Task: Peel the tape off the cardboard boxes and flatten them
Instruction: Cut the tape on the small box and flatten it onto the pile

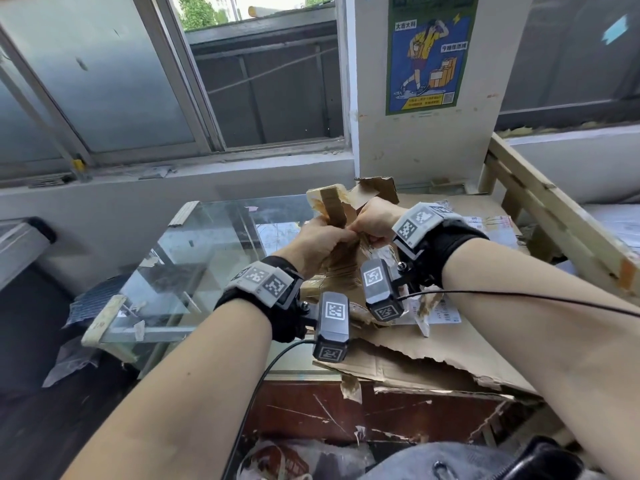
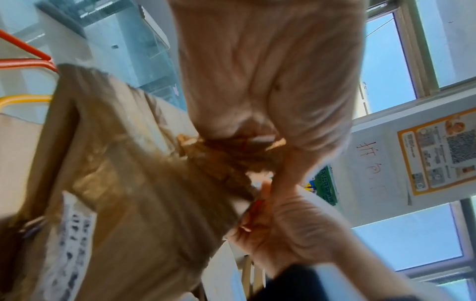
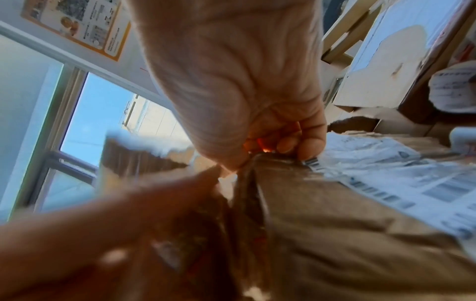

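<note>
A crumpled brown cardboard box (image 1: 334,207) with glossy yellowish tape on it is held up over a pile of cardboard. My left hand (image 1: 330,239) grips its crushed left side, fingers curled round it. My right hand (image 1: 363,237) is fisted right beside it, knuckles almost touching. In the right wrist view my right hand (image 3: 270,151) pinches a shiny taped edge (image 3: 280,160) of the box (image 3: 335,234). The left wrist view shows my left hand (image 2: 231,146) clenched on wadded cardboard (image 2: 221,163), with the box body (image 2: 123,183) hanging below. Both views are blurred.
Torn, flattened cardboard (image 1: 450,358) with white shipping labels (image 1: 446,315) lies under the hands on a worn red-brown surface. A glass case (image 1: 207,251) stands to the left, a pale wooden frame (image 1: 540,220) to the right. A window sill and a wall poster (image 1: 427,53) are behind.
</note>
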`<state>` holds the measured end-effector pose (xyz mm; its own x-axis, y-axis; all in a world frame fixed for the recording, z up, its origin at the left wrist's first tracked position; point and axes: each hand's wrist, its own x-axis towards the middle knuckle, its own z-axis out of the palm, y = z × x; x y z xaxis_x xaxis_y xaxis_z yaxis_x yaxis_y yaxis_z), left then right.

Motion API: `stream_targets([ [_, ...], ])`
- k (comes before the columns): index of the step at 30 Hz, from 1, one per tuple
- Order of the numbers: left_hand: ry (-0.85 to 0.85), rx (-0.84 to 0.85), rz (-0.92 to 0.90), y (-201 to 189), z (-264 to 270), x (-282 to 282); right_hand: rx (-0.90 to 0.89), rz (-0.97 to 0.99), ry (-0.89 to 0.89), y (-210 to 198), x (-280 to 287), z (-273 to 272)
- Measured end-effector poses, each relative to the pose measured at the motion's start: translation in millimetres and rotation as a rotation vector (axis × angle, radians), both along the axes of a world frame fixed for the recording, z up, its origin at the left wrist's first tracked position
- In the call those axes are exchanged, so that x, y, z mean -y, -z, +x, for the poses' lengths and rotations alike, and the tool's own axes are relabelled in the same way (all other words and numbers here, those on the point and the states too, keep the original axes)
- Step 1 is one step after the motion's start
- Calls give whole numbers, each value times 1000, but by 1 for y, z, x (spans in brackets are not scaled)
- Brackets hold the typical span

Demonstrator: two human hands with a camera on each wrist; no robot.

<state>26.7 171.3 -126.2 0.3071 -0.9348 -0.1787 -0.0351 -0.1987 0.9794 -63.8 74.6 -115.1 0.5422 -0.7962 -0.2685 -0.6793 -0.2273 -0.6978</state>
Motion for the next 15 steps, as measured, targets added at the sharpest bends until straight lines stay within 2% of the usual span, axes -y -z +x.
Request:
stream_targets([
  [2, 93, 101, 17, -2, 0, -1, 16, 0, -11, 4, 0, -2],
  [7, 138, 338, 141, -14, 7, 0, 56, -15, -37, 1, -5, -5],
  [11, 178, 350, 208, -34, 10, 1, 75, -122, -165, -25, -12, -5],
  [15, 159, 325, 166, -35, 9, 3, 64, -193, -159, -40, -14, -6],
])
